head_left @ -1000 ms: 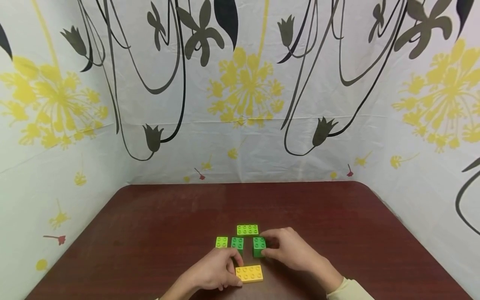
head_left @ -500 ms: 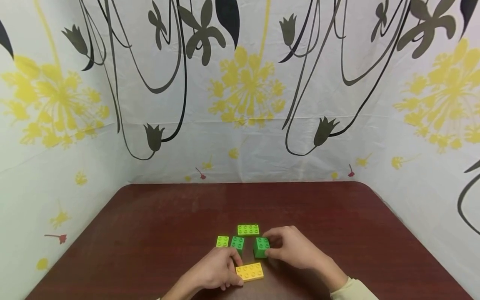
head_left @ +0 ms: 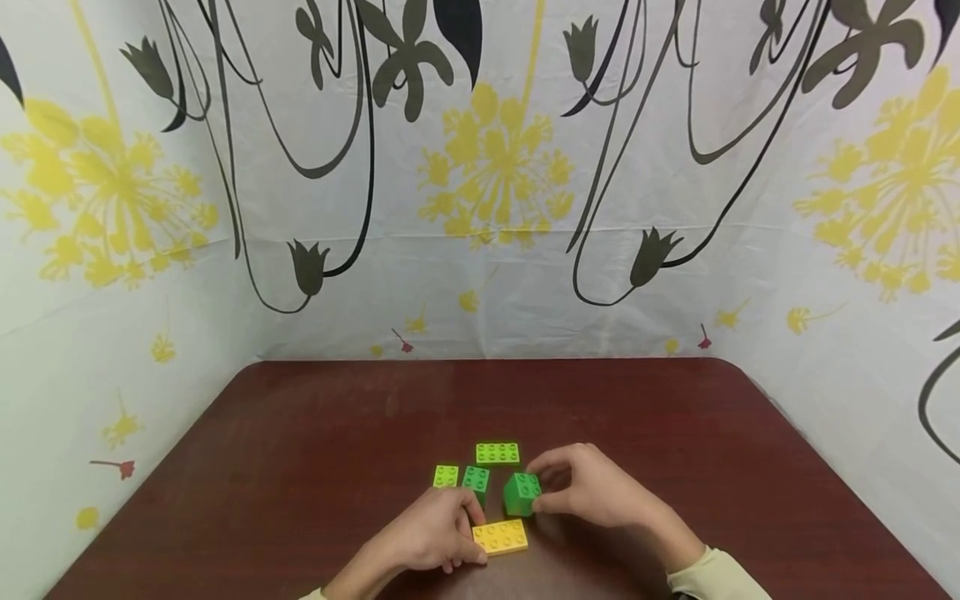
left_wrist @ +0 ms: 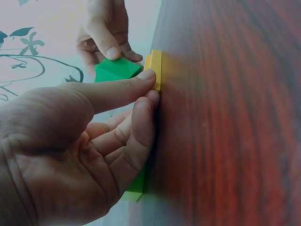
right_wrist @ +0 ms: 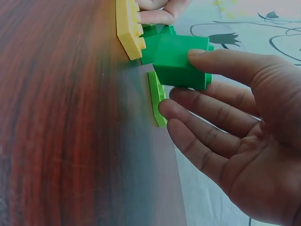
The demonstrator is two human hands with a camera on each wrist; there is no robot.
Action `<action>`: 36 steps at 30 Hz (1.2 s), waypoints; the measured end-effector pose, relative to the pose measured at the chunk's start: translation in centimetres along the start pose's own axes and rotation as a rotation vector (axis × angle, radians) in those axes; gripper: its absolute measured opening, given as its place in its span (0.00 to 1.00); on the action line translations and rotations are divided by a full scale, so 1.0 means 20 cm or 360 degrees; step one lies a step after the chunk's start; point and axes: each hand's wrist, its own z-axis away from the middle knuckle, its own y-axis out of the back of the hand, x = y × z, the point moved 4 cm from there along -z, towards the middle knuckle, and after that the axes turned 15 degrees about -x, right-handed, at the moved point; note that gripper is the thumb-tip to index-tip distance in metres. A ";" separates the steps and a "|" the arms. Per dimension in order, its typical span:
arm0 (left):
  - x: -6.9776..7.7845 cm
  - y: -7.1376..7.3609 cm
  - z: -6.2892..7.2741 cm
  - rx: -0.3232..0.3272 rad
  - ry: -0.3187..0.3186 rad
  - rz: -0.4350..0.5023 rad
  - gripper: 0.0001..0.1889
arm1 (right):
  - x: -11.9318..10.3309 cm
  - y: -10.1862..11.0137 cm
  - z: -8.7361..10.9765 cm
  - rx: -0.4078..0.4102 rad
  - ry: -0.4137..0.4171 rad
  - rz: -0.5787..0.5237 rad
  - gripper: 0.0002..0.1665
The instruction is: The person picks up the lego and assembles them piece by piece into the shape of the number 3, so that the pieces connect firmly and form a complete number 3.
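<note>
Subject: two toy bricks, one in each hand, on the dark red table.

The right hand pinches the dark green brick at its right side, thumb against the near part and fingers against the far part. The grip is parted only by the width of that brick. The dark green brick leans out of level; whether its lower edge clears the table cannot be told.

The left hand grips the left end of the yellow brick between thumb and fingers — a narrow pinch, leaving the middle and right end uncovered. The yellow brick sits studs up, long axis running left to right, right end slightly farther.

Governing relation: the dark green brick stands just beyond the far edge of the yellow brick's right half, a slim gap showing between them, and overhangs its right end sideways. Of the two hands, the right is nearer that uncovered end.

Also noted, on the far side: a second green brick, a small lime brick left of it — and a long lime brick, farthest of all.
</note>
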 end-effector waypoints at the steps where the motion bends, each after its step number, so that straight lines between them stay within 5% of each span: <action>1: 0.00 0.00 0.00 0.0002 -0.0002 -0.0009 0.14 | 0.00 0.00 0.00 -0.0010 0.0000 -0.0005 0.21; 36: 0.01 -0.01 0.01 0.0053 -0.0070 -0.0093 0.16 | -0.03 -0.06 0.00 -0.0118 0.0051 -0.0079 0.23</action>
